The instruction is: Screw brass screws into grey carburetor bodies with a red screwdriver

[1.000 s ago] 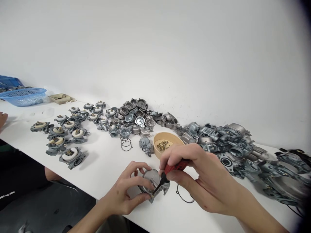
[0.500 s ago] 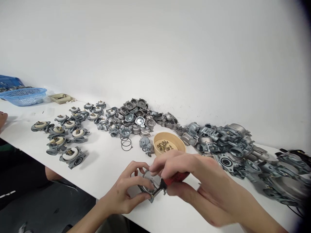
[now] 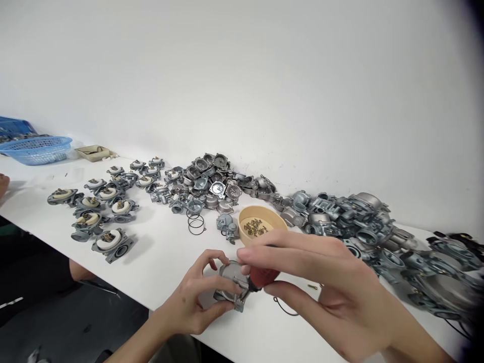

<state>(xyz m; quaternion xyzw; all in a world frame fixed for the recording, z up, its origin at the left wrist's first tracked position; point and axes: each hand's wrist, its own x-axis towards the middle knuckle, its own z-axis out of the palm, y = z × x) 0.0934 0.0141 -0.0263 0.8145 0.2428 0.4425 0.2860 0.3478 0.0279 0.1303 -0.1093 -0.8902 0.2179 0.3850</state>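
Observation:
My left hand grips a grey metal carburetor on the white table, fingers over its bowl and thumb at its near edge. A screwdriver with a red handle is in my right hand, its dark collar and tip pointing down at the carburetor's right side. The tip's exact seat is partly hidden by my fingers. Just beyond, a round tan tub holds many small brass-coloured screws. One loose screw and part of a black ring gasket lie under my right hand.
Carburetor bodies with white floats stand in rows at the left. A heap of metal bowls lies against the wall, and assembled carburetors pile up on the right. Black rings sit near the middle. Another person's hand shows far left.
The screwdriver has shifted on the carburetor, and my right hand's grip on the handle has turned, with its fingers stretched further over it. The left hand has barely moved.

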